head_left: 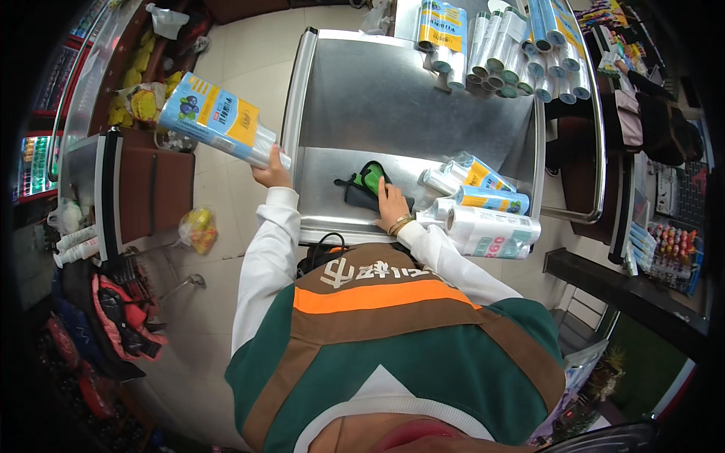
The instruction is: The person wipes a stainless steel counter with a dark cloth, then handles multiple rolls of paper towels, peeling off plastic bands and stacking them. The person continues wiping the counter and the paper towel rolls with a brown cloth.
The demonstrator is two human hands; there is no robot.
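My left hand [273, 171] grips the end of a rolled pack of plastic bags [212, 116] with a blue and yellow printed wrapper, held out over the floor left of the counter. My right hand [392, 204] rests on a small black pouch [365, 197] with a green item [371, 178] showing at its opening, on the steel counter [419, 113]. Whether the fingers grip the green item or only touch it, I cannot tell. Close to my right wrist lie several bag rolls: blue and yellow ones [493, 200] and a larger white printed roll [493, 229].
Many bag rolls [498, 56] are piled at the counter's far right. A metal rail [600, 141] curves along the right side. A person in dark clothes [668, 124] is beyond it. At left stand a brown cabinet [153, 192] and a bag of yellow items [198, 229] on the floor.
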